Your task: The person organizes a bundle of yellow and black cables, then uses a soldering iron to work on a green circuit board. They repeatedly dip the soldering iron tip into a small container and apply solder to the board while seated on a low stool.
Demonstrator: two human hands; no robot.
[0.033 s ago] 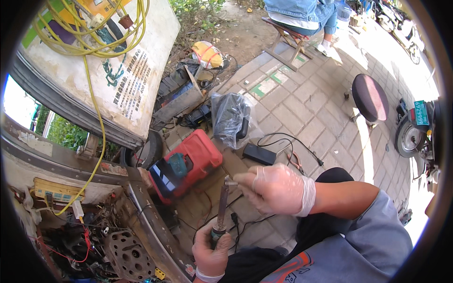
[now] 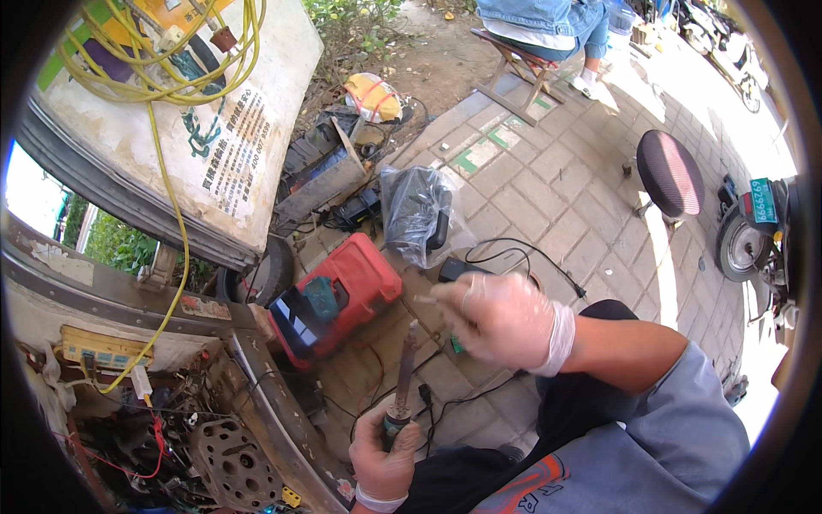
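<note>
In my gloved left hand (image 2: 383,458), low in the view, a soldering iron (image 2: 405,377) stands nearly upright. Its dark, worn barrel points up, and my fingers wrap the teal and dark handle below the collar. My gloved right hand (image 2: 514,321) is up and to the right of the barrel's top. Between its thumb and fingers it pinches a short, thin, pale metal piece (image 2: 424,299), whose free end points left, apart from the iron. What the piece is cannot be made out; motion blurs the fingertips. Beneath that hand a small green end (image 2: 456,344) shows.
A red case (image 2: 368,274) carries a phone (image 2: 295,321) and a teal object (image 2: 320,298). Beyond lie a plastic-wrapped black item (image 2: 415,214) and a black adapter (image 2: 454,269). A cluttered metal cabinet (image 2: 282,437) is at left. Cords cross the paving. A round stool (image 2: 672,176) and a seated person (image 2: 539,30) are farther off.
My right hand has moved slightly right and up, drawing the small metal piece away from the iron's top. The left hand and the iron have stayed put.
</note>
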